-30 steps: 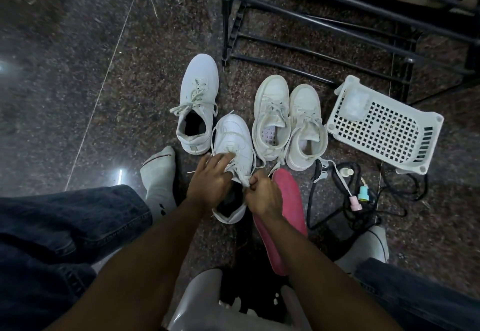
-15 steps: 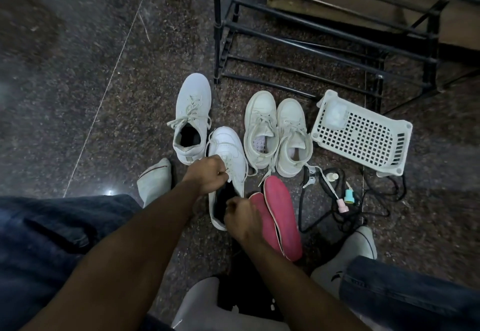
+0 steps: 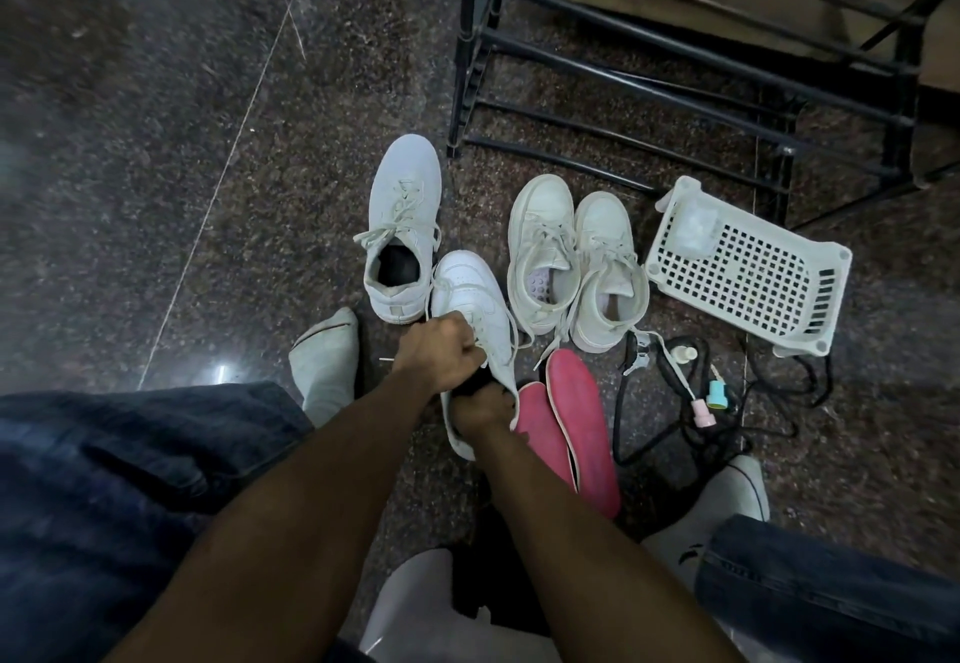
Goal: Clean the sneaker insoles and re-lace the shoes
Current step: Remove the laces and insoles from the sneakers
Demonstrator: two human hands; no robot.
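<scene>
A white sneaker (image 3: pixel 470 293) lies on the floor in front of me, toe pointing away. My left hand (image 3: pixel 441 350) grips its tongue and laces from above. My right hand (image 3: pixel 480 410) reaches into the sneaker's dark opening, where its fingertips are hidden. Two pink insoles (image 3: pixel 574 402) lie side by side just right of that shoe, partly under my right forearm. Another white sneaker (image 3: pixel 402 215) stands behind on the left. A laced white pair (image 3: pixel 540 241) stands behind on the right.
A white perforated basket (image 3: pixel 748 267) lies at the right, before a black metal shoe rack (image 3: pixel 675 64). Black cords and small bottles (image 3: pixel 709 402) lie right of the insoles. My socked feet (image 3: pixel 327 366) flank the shoes. A white stool (image 3: pixel 415 610) is below.
My left hand closed from flat on the sneaker into a grip on its tongue. My right hand left the pink insole and went into the shoe's opening. A second pink insole came into view.
</scene>
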